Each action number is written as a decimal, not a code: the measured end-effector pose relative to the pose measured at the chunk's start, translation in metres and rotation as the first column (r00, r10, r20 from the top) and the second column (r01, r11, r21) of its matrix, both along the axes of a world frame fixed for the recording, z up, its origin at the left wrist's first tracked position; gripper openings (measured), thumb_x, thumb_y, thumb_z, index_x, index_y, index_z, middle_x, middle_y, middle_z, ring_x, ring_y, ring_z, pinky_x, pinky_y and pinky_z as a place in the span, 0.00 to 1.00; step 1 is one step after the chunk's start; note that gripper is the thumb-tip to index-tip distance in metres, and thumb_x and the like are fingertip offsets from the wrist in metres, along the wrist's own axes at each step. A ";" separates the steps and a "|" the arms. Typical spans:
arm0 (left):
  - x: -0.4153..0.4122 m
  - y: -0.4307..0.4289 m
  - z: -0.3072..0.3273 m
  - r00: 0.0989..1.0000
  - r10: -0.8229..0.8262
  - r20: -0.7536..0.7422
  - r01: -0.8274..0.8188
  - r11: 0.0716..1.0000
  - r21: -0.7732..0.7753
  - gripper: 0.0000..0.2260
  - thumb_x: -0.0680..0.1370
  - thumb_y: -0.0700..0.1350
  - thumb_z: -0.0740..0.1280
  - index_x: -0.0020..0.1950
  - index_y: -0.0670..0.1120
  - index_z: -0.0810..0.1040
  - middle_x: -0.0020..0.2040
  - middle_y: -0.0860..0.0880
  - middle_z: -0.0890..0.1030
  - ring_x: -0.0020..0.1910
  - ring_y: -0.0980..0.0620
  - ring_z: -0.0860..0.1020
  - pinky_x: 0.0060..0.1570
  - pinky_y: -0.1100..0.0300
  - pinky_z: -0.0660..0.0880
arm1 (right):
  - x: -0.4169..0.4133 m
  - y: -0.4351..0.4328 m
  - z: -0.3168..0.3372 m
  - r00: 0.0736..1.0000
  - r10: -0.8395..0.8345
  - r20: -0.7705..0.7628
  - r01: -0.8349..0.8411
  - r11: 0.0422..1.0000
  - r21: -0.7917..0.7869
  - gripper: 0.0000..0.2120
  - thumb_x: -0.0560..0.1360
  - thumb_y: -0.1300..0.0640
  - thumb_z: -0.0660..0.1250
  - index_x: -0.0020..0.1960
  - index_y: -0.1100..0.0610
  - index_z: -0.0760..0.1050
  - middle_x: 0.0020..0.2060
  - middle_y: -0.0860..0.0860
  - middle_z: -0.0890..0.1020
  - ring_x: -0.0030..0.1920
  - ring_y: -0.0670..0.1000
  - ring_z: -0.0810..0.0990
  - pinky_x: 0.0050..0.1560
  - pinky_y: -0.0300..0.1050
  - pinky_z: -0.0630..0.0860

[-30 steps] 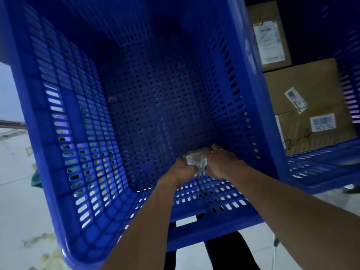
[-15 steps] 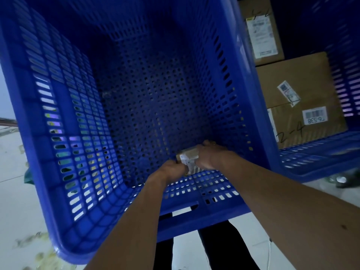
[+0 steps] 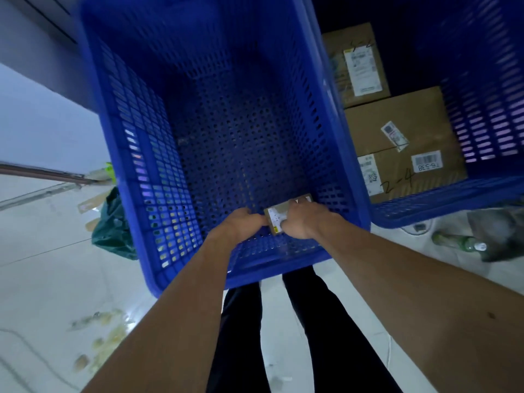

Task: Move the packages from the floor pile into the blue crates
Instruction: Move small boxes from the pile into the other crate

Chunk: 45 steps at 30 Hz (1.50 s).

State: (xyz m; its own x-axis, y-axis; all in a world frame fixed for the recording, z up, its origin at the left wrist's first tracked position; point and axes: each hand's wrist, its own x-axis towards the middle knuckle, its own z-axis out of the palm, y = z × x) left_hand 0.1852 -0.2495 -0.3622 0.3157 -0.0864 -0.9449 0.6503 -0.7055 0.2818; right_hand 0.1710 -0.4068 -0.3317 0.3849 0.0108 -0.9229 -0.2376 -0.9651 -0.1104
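A large blue perforated crate [image 3: 136,177] stands in front of me, and both my arms reach down into it. At its near right bottom corner lies a small brown package [image 3: 276,214] with a white label. My left hand [image 3: 241,224] grips the package's left edge with curled fingers. My right hand [image 3: 304,219] covers and holds its right side. The package sits low against the crate floor by the near wall; my hands hide most of it.
A second blue crate [image 3: 482,114] to the right holds large cardboard boxes [image 3: 397,129] with labels. A green bag [image 3: 113,225] lies on the white tiled floor left of the crate. A plastic bottle [image 3: 459,241] and dark debris lie at right. My dark-trousered legs [image 3: 283,336] stand below.
The package has turned flatter and sunk toward the crate's near right corner, both hands staying on it. The view has pulled back, showing more floor and my legs.
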 end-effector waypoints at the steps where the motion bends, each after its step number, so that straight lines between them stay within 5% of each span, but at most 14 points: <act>1: -0.002 0.002 0.012 1.000 0.007 0.001 -0.007 1.000 -0.006 0.32 0.77 0.51 0.70 0.77 0.43 0.65 0.74 0.47 0.68 0.69 0.47 0.69 0.58 0.58 0.65 | -0.002 0.002 0.013 1.000 0.010 0.005 -0.010 1.000 0.008 0.33 0.83 0.47 0.58 0.81 0.60 0.50 0.79 0.58 0.55 0.73 0.62 0.66 0.65 0.52 0.69; 4: -0.007 0.007 0.054 1.000 0.014 0.013 -0.014 1.000 -0.001 0.29 0.78 0.50 0.68 0.76 0.44 0.65 0.68 0.51 0.70 0.64 0.49 0.70 0.58 0.57 0.66 | -0.007 0.005 0.049 0.999 0.020 0.025 -0.021 0.999 0.044 0.32 0.84 0.48 0.56 0.81 0.61 0.48 0.80 0.59 0.52 0.75 0.62 0.63 0.69 0.53 0.67; 7: -0.011 0.015 0.092 0.997 0.063 0.036 -0.064 0.998 0.028 0.34 0.76 0.54 0.70 0.78 0.46 0.63 0.76 0.47 0.66 0.71 0.45 0.69 0.69 0.50 0.68 | -0.008 0.007 0.079 0.998 0.028 0.050 -0.031 0.998 0.056 0.30 0.83 0.48 0.57 0.79 0.61 0.55 0.77 0.60 0.59 0.72 0.62 0.66 0.68 0.54 0.69; 11: -0.012 0.021 0.139 0.973 0.186 0.140 -0.188 0.982 0.002 0.27 0.78 0.49 0.69 0.74 0.42 0.68 0.72 0.43 0.71 0.68 0.43 0.72 0.66 0.49 0.71 | -0.006 0.008 0.112 0.993 0.035 0.113 -0.044 0.996 0.082 0.25 0.82 0.47 0.57 0.74 0.60 0.62 0.71 0.60 0.66 0.67 0.62 0.70 0.65 0.55 0.70; 18: -0.024 0.046 0.197 0.936 0.246 0.251 -0.268 0.962 0.054 0.18 0.81 0.42 0.64 0.70 0.38 0.73 0.66 0.38 0.77 0.66 0.38 0.75 0.65 0.48 0.73 | -0.002 0.013 0.148 0.973 0.129 0.193 -0.152 0.982 0.110 0.14 0.83 0.50 0.57 0.53 0.61 0.74 0.49 0.56 0.76 0.48 0.57 0.74 0.50 0.50 0.73; 20: -0.028 0.064 0.202 0.920 0.261 0.292 -0.292 0.954 0.069 0.19 0.82 0.37 0.59 0.74 0.41 0.69 0.66 0.39 0.76 0.66 0.40 0.74 0.63 0.49 0.72 | 0.001 0.023 0.156 0.958 0.148 0.247 -0.179 0.978 0.110 0.14 0.83 0.50 0.57 0.43 0.57 0.69 0.41 0.52 0.73 0.45 0.56 0.73 0.44 0.48 0.70; 21: -0.033 0.075 0.198 0.932 0.129 0.338 -0.174 0.979 0.108 0.21 0.82 0.34 0.57 0.75 0.43 0.67 0.66 0.39 0.76 0.66 0.41 0.74 0.62 0.49 0.72 | 0.003 0.030 0.160 0.952 0.158 0.263 -0.192 0.975 0.108 0.15 0.83 0.50 0.57 0.40 0.56 0.67 0.39 0.51 0.72 0.44 0.55 0.73 0.42 0.47 0.69; 22: -0.038 0.087 0.195 0.931 0.003 0.365 -0.066 0.985 0.161 0.21 0.81 0.33 0.57 0.75 0.43 0.68 0.65 0.40 0.76 0.65 0.42 0.74 0.60 0.50 0.72 | 0.005 0.038 0.163 0.945 0.174 0.277 -0.211 0.972 0.108 0.16 0.83 0.50 0.57 0.39 0.56 0.66 0.38 0.51 0.71 0.43 0.55 0.73 0.41 0.47 0.69; 25: -0.039 0.124 0.192 0.918 0.049 0.393 -0.124 0.978 0.168 0.16 0.81 0.34 0.59 0.68 0.41 0.73 0.60 0.41 0.79 0.61 0.43 0.76 0.56 0.52 0.72 | 0.012 0.071 0.169 0.928 0.182 0.325 -0.233 0.964 0.126 0.16 0.83 0.50 0.57 0.38 0.55 0.65 0.36 0.51 0.70 0.36 0.52 0.70 0.35 0.46 0.67; 29: -0.037 0.168 0.204 0.793 0.501 0.346 -0.502 0.860 -0.092 0.07 0.79 0.38 0.64 0.54 0.41 0.79 0.48 0.45 0.81 0.48 0.46 0.80 0.49 0.55 0.78 | 0.016 0.131 0.174 0.884 0.114 0.454 -0.209 0.964 0.165 0.12 0.83 0.52 0.57 0.46 0.58 0.71 0.39 0.52 0.74 0.35 0.52 0.71 0.33 0.46 0.64; 31: -0.035 0.199 0.197 0.801 0.442 0.404 -0.469 0.883 -0.035 0.05 0.78 0.41 0.64 0.49 0.44 0.80 0.44 0.47 0.81 0.43 0.47 0.81 0.47 0.55 0.79 | 0.014 0.165 0.171 0.841 0.043 0.539 -0.165 0.970 0.180 0.11 0.83 0.52 0.56 0.53 0.58 0.72 0.43 0.53 0.77 0.40 0.54 0.75 0.38 0.48 0.68; 37: -0.027 0.315 0.165 0.824 0.449 0.346 -0.441 0.891 -0.106 0.06 0.78 0.41 0.65 0.42 0.46 0.77 0.40 0.47 0.81 0.41 0.47 0.81 0.51 0.50 0.80 | -0.012 0.269 0.156 0.802 -0.019 0.597 -0.067 0.990 0.123 0.10 0.81 0.54 0.56 0.51 0.57 0.73 0.45 0.52 0.78 0.42 0.55 0.76 0.42 0.49 0.70; 41: -0.028 0.379 0.149 0.862 0.440 0.252 -0.430 0.898 -0.096 0.08 0.78 0.37 0.64 0.38 0.42 0.74 0.34 0.42 0.76 0.28 0.50 0.77 0.31 0.59 0.77 | -0.029 0.330 0.137 0.829 -0.044 0.558 -0.009 0.996 0.091 0.10 0.81 0.55 0.55 0.50 0.57 0.74 0.46 0.53 0.80 0.43 0.56 0.77 0.42 0.49 0.69; 45: -0.029 0.413 0.128 0.905 0.370 0.210 -0.363 0.929 -0.072 0.02 0.73 0.39 0.69 0.41 0.42 0.79 0.41 0.37 0.82 0.37 0.44 0.80 0.41 0.53 0.79 | -0.042 0.369 0.115 0.853 -0.076 0.516 0.054 0.997 0.058 0.10 0.81 0.55 0.54 0.46 0.56 0.72 0.45 0.53 0.79 0.45 0.57 0.77 0.42 0.49 0.69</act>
